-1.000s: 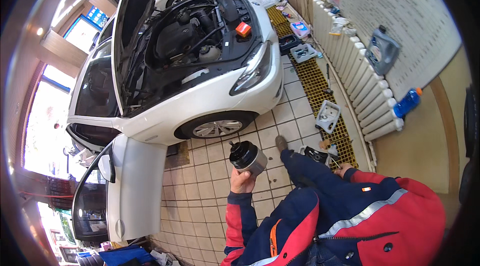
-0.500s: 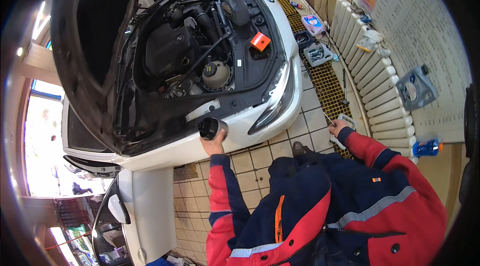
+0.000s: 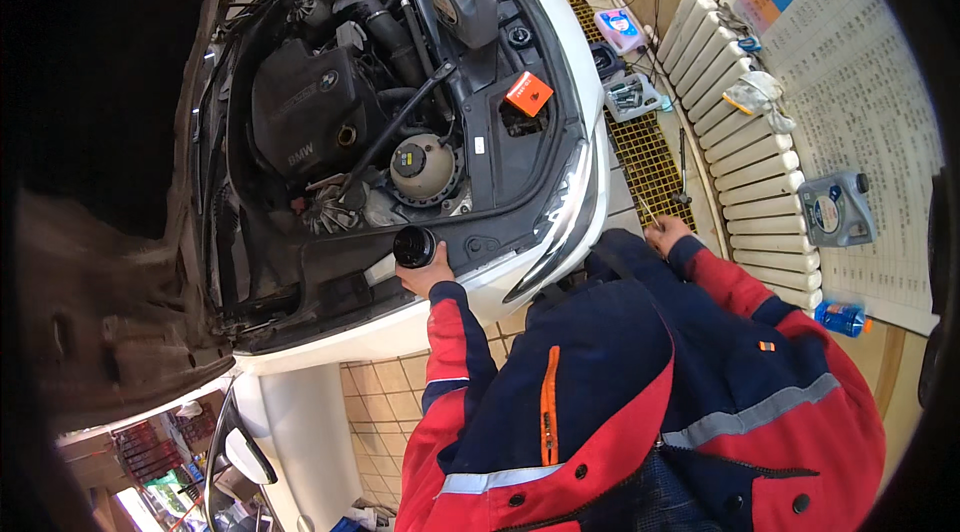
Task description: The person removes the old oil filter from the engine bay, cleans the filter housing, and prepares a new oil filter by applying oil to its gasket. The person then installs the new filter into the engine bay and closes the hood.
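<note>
My left hand (image 3: 430, 275) is closed round a black cylindrical cup-like part (image 3: 415, 246), held over the front edge of the engine bay. The part's round end faces up; its exact kind is unclear. Off to the right, beside the car's corner, my right hand (image 3: 668, 234) grips a thin rod (image 3: 648, 207), with much of the rod hidden by the fingers. Ahead of my left hand are a pale fluid reservoir with a black cap (image 3: 410, 160) and the black engine cover (image 3: 310, 107). A small orange box (image 3: 528, 94) lies in the bay's right side.
A grey jug (image 3: 462, 7) stands in the engine bay. The raised hood (image 3: 110, 262) fills the left. Along the right wall are a white radiator (image 3: 745, 162), a grey canister (image 3: 838, 210), a blue bottle (image 3: 840, 318), a pink-labelled jug (image 3: 620, 32) and a tool case (image 3: 632, 98).
I have come closer to the car, and the engine bay looks larger. My left hand has carried the black part from beside the bumper to over the bay's edge. My right hand still holds the rod.
</note>
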Demonstrator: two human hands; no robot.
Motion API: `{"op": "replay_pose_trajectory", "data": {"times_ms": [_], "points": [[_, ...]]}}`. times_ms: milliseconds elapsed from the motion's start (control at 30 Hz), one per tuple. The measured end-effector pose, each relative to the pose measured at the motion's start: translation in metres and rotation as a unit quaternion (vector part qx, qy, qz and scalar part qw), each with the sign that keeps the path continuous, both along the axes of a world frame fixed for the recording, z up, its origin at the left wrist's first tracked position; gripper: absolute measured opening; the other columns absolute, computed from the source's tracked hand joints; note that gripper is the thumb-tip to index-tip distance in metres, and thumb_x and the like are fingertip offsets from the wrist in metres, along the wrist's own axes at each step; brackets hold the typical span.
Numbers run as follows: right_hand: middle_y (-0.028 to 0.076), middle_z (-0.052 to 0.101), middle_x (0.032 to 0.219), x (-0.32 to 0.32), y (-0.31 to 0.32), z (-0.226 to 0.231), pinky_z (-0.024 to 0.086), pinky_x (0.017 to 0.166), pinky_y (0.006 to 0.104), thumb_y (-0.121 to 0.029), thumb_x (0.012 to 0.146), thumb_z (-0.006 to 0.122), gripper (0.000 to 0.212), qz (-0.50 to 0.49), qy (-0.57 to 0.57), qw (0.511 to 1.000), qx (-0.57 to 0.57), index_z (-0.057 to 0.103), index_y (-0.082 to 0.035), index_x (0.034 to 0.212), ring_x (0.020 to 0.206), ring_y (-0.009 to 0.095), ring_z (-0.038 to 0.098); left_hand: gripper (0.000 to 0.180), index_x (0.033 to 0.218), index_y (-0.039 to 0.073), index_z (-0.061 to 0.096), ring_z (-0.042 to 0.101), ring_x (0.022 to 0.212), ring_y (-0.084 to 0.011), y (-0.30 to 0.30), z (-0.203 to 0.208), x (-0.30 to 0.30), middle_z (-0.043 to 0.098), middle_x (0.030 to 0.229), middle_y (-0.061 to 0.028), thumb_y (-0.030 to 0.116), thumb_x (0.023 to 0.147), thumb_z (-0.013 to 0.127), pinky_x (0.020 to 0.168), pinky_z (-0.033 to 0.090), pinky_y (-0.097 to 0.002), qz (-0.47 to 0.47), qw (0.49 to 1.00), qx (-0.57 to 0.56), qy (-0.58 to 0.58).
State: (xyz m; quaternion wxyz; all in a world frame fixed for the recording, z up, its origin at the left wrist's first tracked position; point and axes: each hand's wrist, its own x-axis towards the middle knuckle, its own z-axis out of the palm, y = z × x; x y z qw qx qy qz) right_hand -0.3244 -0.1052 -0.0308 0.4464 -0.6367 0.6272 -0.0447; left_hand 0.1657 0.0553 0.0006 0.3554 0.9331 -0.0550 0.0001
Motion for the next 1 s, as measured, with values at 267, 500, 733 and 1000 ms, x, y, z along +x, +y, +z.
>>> {"op": "replay_pose_trajectory", "data": {"times_ms": [267, 500, 733, 1000], "points": [[0.023, 0.075, 0.104, 0.148, -0.178, 0.019, 0.057, 0.088, 0.0475, -0.035, 0.084, 0.077, 0.043, 0.184, -0.004, 0.974, -0.131, 0.070, -0.003, 0.112, 0.100, 0.040, 0.072, 0.120, 0.146, -0.008, 0.047, 0.056, 0.132, -0.0395, 0.007, -0.033, 0.013, 0.058, 0.143, -0.0273, 0.030, 0.049, 0.105, 0.115, 0.044, -0.0442, -0.010, 0.998, -0.024, -0.056], [0.024, 0.047, 0.148, 0.251, -0.277, 0.085, 0.058, 0.094, 0.0522, -0.025, 0.078, 0.087, 0.091, 0.306, 0.033, 0.928, -0.210, 0.038, -0.016, 0.154, 0.108, 0.048, 0.069, 0.131, 0.155, -0.010, 0.031, 0.045, 0.142, -0.0383, 0.005, -0.037, -0.005, 0.043, 0.154, -0.0269, 0.026, 0.053, 0.105, 0.124, 0.034, -0.0431, 0.038, 0.993, -0.107, -0.011], [0.024, 0.052, 0.144, 0.305, -0.311, 0.066, 0.062, 0.085, 0.0473, -0.009, 0.087, 0.067, 0.067, 0.568, 0.107, 0.765, -0.284, 0.044, -0.013, 0.149, 0.105, 0.040, 0.074, 0.107, 0.157, -0.003, 0.033, 0.053, 0.136, -0.0323, 0.013, -0.018, -0.063, 0.047, 0.153, -0.0238, 0.006, 0.071, 0.095, 0.114, 0.043, -0.0420, 0.166, 0.981, -0.100, 0.008], [0.019, 0.066, 0.127, 0.292, -0.267, 0.124, 0.054, 0.100, 0.0447, -0.038, 0.062, 0.096, 0.089, 0.632, -0.184, 0.750, -0.068, 0.060, -0.007, 0.136, 0.118, 0.039, 0.066, 0.073, 0.150, -0.002, 0.042, 0.064, 0.124, -0.0266, -0.067, 0.031, -0.146, 0.059, 0.143, -0.0205, 0.006, 0.088, 0.080, 0.106, 0.053, -0.0425, -0.086, 0.872, -0.346, 0.337]]}}
